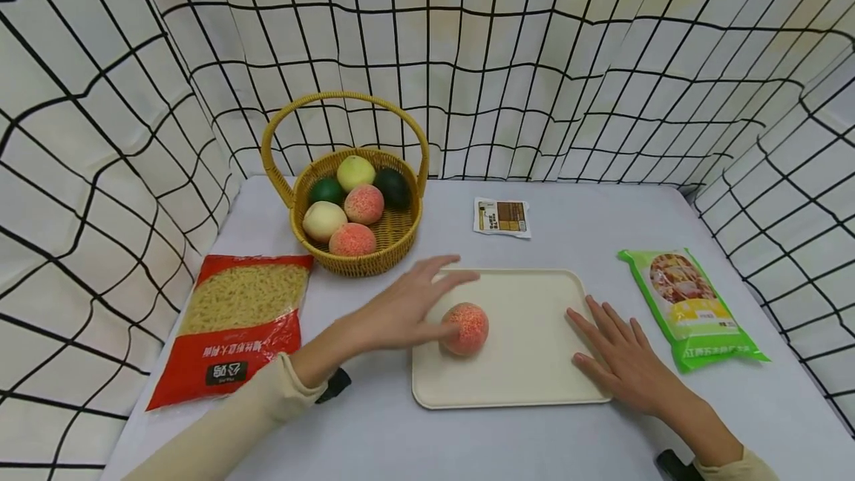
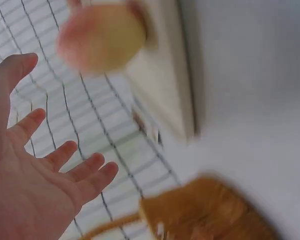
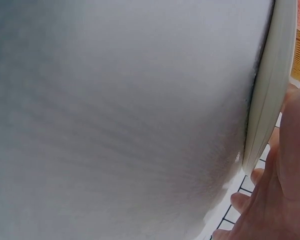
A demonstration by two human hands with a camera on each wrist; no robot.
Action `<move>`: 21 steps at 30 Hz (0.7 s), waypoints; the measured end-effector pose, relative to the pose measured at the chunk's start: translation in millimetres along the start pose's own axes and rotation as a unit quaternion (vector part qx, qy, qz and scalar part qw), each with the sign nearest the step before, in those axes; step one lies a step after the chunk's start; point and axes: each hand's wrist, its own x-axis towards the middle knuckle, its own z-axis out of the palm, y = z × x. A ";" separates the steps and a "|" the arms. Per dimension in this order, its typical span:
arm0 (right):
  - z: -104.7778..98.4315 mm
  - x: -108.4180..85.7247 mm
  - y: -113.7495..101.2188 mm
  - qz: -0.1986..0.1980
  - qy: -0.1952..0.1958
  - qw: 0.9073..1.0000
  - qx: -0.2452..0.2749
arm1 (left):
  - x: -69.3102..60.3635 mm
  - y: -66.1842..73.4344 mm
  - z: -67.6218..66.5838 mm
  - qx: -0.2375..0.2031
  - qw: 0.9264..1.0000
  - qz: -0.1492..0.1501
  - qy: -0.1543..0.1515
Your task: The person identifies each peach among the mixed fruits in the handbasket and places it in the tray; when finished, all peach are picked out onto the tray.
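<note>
A pink-red peach (image 1: 467, 329) sits on the left part of a cream rectangular tray (image 1: 528, 347). Over the tray's left side hovers my left hand (image 1: 415, 308), fingers spread and thumb in front of the peach in the head view. The left wrist view shows a gap between that hand (image 2: 44, 170) and the peach (image 2: 102, 39), with nothing in the palm. My right hand (image 1: 626, 362) lies with straight, spread fingers at the tray's right edge; in the right wrist view its fingers (image 3: 285, 165) are close by the tray rim (image 3: 270, 90), partly hidden.
Behind and left stands a wicker basket (image 1: 361, 266) with a tall handle, holding several fruits. A red pasta bag (image 1: 234, 332) lies at the left, a green food packet (image 1: 691, 306) at the right. A small packet (image 1: 502, 218) lies behind the tray. Black netting surrounds the table.
</note>
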 end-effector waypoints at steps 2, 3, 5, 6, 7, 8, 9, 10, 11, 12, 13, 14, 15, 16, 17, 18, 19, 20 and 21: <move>0.3 0.2 0.4 -0.002 0.001 1.000 -0.002 | 5.0 -11.6 -25.0 0.016 0.999 -0.029 0.025; 0.4 0.2 0.6 -0.003 0.002 1.000 -0.003 | 8.2 -19.0 -37.9 0.025 0.998 -0.044 0.038; 0.3 0.2 0.7 -0.002 0.001 1.000 -0.004 | 15.5 -36.6 -61.5 0.045 0.994 -0.075 0.063; 0.2 0.1 0.5 -0.001 0.001 1.000 -0.004 | 19.4 -46.5 -71.8 0.055 0.992 -0.092 0.070; 0.1 -0.3 0.8 0.000 0.001 1.000 -0.004 | 24.3 -56.7 -80.5 0.062 0.989 -0.109 0.073; -0.1 -0.8 0.9 0.002 0.001 1.000 -0.003 | 29.0 -66.0 -88.3 0.068 0.987 -0.126 0.071; -0.1 -1.2 1.1 0.003 0.000 1.000 -0.001 | 33.6 -75.2 -94.9 0.071 0.985 -0.143 0.066; 0.0 -1.6 1.0 0.005 -0.001 1.000 0.000 | 37.8 -83.7 -99.8 0.072 0.983 -0.160 0.058; 0.2 -1.9 0.9 0.006 -0.001 1.000 0.001 | 41.4 -91.4 -103.9 0.069 0.981 -0.177 0.049; 0.4 -2.2 0.7 0.006 -0.002 1.000 0.002 | 44.1 -97.3 -107.5 0.063 0.979 -0.191 0.037; 0.6 -2.3 0.6 0.006 -0.001 1.000 0.003 | 46.3 -102.3 -109.9 0.056 0.977 -0.205 0.026; 0.7 -2.4 0.5 0.006 -0.001 1.000 0.004 | 47.7 -106.3 -111.8 0.051 0.975 -0.214 0.016; 0.8 -2.5 0.4 0.005 -0.002 1.000 0.004 | 49.2 -110.0 -112.7 0.048 0.974 -0.222 0.009; 0.6 -2.5 0.4 0.004 -0.002 1.000 0.002 | 50.0 -112.3 -113.5 0.044 0.972 -0.229 0.002; 0.3 -2.6 0.6 0.004 -0.002 1.000 0.000 | 50.8 -114.1 -114.1 0.042 0.971 -0.234 -0.004; -0.2 -2.6 0.9 0.003 -0.002 1.000 -0.001 | 52.0 -116.1 -113.9 0.040 0.970 -0.238 -0.008; -0.9 -2.7 1.3 0.003 -0.003 1.000 -0.003 | 53.5 -118.3 -113.4 0.039 0.970 -0.240 -0.010; -1.6 -2.8 1.9 0.003 -0.004 1.000 -0.006 | 55.2 -120.3 -112.8 0.039 0.970 -0.240 -0.011; -2.4 -2.8 2.5 0.003 -0.004 1.000 -0.007 | 57.5 -122.4 -112.0 0.040 0.969 -0.243 -0.013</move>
